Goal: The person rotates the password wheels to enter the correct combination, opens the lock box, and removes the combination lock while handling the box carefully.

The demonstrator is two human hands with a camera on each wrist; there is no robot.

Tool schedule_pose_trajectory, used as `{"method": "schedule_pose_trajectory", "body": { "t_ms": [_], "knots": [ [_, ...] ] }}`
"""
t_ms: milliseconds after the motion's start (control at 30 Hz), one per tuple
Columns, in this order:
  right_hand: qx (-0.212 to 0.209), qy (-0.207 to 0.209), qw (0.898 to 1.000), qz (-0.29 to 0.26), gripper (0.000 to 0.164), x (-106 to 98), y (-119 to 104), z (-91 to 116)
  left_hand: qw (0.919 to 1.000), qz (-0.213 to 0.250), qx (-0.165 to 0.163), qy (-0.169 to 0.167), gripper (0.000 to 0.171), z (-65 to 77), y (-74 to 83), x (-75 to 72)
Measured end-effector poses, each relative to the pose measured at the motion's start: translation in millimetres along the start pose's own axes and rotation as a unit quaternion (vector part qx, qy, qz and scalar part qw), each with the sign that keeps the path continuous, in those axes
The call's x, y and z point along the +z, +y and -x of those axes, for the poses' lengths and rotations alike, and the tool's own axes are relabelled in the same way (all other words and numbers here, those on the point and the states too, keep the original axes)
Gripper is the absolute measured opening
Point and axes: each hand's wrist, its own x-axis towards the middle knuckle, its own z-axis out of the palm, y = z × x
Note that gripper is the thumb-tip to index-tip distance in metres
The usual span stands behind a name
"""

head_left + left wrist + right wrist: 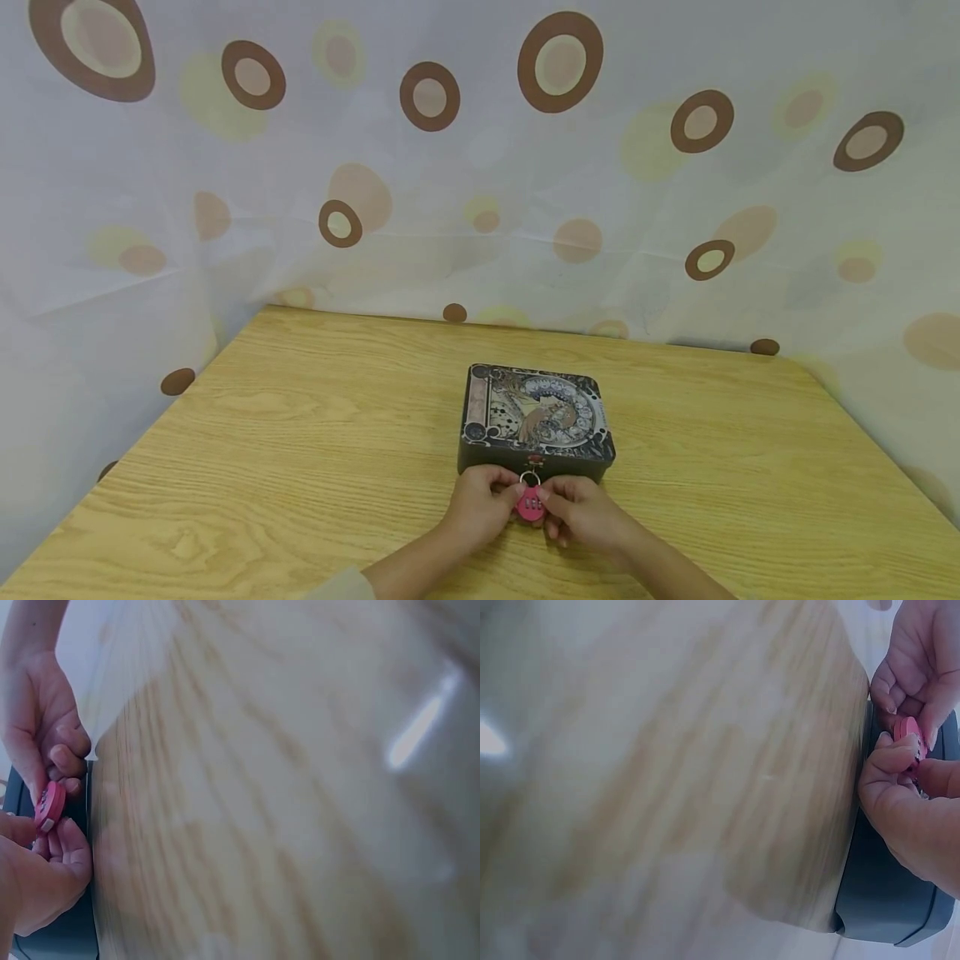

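Observation:
A pink combination padlock (531, 505) with number dials hangs by its shackle at the front clasp of a dark tin box (536, 412) with an ornate printed lid. From the left, my left hand (482, 502) pinches the lock's body between thumb and fingers. On the other side my right hand (583, 510) pinches it too, thumb near the dials. In the left wrist view the padlock (49, 804) is edge-on between both hands. The right wrist view shows the padlock (909, 735) partly covered by fingers. Whether the shackle is locked cannot be told.
The box stands on a wood-grain table (300, 450), its lid down. A pale curtain (480, 167) with brown and yellow circles hangs behind the table and along its sides.

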Motion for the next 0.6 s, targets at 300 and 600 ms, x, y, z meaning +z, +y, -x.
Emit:
{"method": "schedule_pose_trajectory", "body": {
  "t_ms": [300,600],
  "knots": [
    [-0.006,0.014,1.000,0.000,0.023,1.9,2.3,0.1,0.9987,0.020,-0.025,-0.040,0.016,-0.9,0.9,-3.2],
    [-0.006,0.022,1.000,-0.010,0.021,2.1,2.5,-0.2,0.9971,0.020,-0.046,-0.056,0.017,-1.9,-0.2,-2.5]
  ]
}}
